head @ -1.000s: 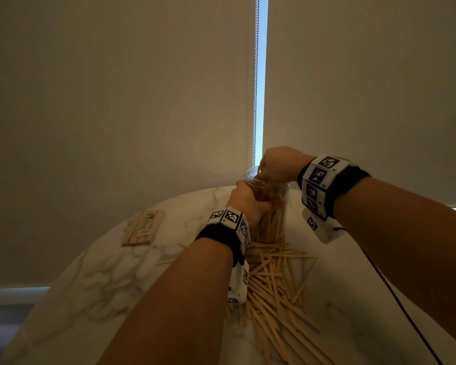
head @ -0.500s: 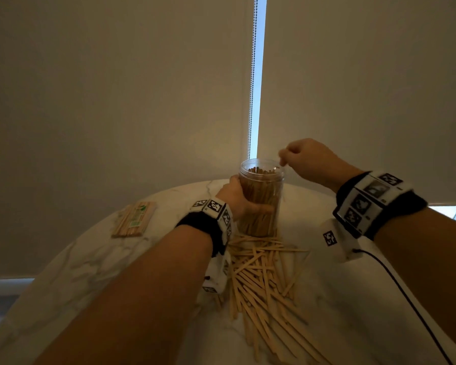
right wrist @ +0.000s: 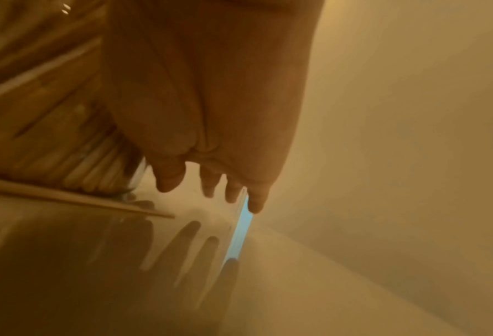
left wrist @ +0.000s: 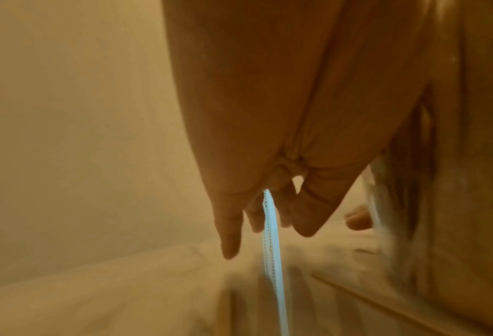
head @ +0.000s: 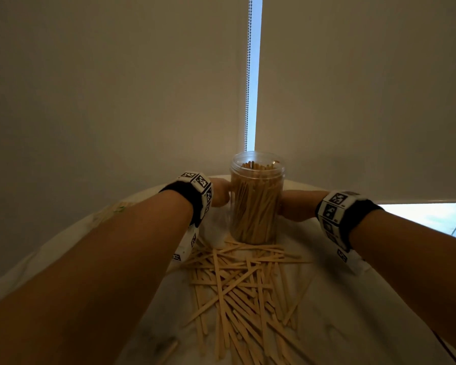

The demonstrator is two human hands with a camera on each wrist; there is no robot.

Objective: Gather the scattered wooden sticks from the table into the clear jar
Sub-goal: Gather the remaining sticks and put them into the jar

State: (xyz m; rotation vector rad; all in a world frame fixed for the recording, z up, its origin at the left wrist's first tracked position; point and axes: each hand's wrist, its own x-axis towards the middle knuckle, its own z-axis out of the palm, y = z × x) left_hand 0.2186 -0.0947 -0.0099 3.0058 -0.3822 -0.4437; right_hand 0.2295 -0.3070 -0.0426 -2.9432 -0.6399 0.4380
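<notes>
The clear jar (head: 257, 198) stands upright at the far middle of the table, packed with upright wooden sticks. My left hand (head: 220, 192) is at its left side and my right hand (head: 295, 205) at its right side. In the left wrist view the left hand (left wrist: 253, 136) has straight fingers, with the jar (left wrist: 411, 159) just to its right. The right wrist view shows the right hand (right wrist: 210, 113) with straight, spread fingers beside the jar (right wrist: 52, 136). Neither hand holds a stick. Whether the palms touch the jar is unclear. Several scattered sticks (head: 237, 285) lie in front of the jar.
The round marble table (head: 353, 312) curves away just behind the jar. A pack of sticks (head: 113, 209) lies at the far left, half hidden by my left arm. Blinds and a bead chain (head: 247, 101) hang behind. One loose stick (right wrist: 81, 200) lies by the jar's base.
My right hand came down from the jar's mouth to its right side. My left hand let go of the jar and now lies straight at its left side.
</notes>
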